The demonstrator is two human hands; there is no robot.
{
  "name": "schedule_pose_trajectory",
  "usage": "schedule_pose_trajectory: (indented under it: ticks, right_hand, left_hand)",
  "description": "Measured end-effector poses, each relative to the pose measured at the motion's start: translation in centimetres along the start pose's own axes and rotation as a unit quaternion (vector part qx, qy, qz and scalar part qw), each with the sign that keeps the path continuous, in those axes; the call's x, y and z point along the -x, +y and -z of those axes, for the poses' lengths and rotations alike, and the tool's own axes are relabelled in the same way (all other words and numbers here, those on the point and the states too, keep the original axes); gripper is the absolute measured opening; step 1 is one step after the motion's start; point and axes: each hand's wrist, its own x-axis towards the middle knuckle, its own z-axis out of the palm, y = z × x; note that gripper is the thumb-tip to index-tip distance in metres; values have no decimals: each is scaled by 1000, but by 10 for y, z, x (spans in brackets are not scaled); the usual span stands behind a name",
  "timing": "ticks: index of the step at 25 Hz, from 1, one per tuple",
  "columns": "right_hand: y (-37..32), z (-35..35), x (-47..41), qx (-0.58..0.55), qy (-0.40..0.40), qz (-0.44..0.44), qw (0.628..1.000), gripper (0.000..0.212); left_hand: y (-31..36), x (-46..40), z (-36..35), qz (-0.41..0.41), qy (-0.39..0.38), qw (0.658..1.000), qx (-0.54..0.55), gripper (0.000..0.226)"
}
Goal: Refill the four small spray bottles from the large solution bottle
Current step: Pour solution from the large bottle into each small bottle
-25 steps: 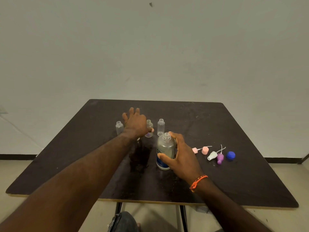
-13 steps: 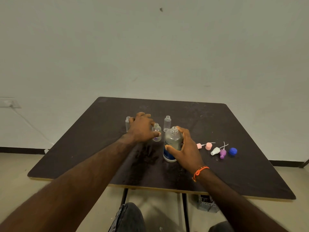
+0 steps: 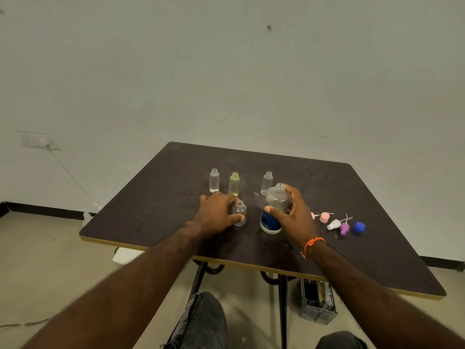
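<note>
The left hand (image 3: pixel 218 214) has drawn back toward the table's (image 3: pixel 151 197) near edge, bringing one small clear bottle (image 3: pixel 239 213) with it, upright, pinched between thumb and fingers. Three small bottles (image 3: pixel 234 184) stand behind. The right hand (image 3: pixel 293 215) still wraps the large solution bottle (image 3: pixel 274 210), upright, mouth open upward.

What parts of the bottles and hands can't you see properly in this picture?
All in the head view:
- The left hand hides its own palm and most fingers; only its back shows, gripping the small bottle.
- The right hand covers the right side of the large bottle.
- The label's words are too small to read.
- Liquid levels in the clear bottles are too faint to judge.
</note>
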Motion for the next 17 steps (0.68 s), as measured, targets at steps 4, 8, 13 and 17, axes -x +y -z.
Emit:
schedule_pose_trajectory:
  ticks: [4, 8, 13, 17]
  right_hand:
    - [-4, 10, -4, 44, 2, -1, 999, 80]
    - [-11, 19, -11, 188, -18, 51, 981, 75]
    - [-21, 21, -15, 337, -40, 111, 934, 75]
    - [-22, 20, -15, 392, -52, 119, 911, 76]
  left_hand:
    - [-1, 6, -15, 24, 2, 999, 39, 56]
    - [-2, 7, -19, 14, 50, 997, 54, 45]
    - [2, 8, -11, -31, 57, 997, 37, 53]
    - [3, 9, -7, -57, 56, 997, 16, 56]
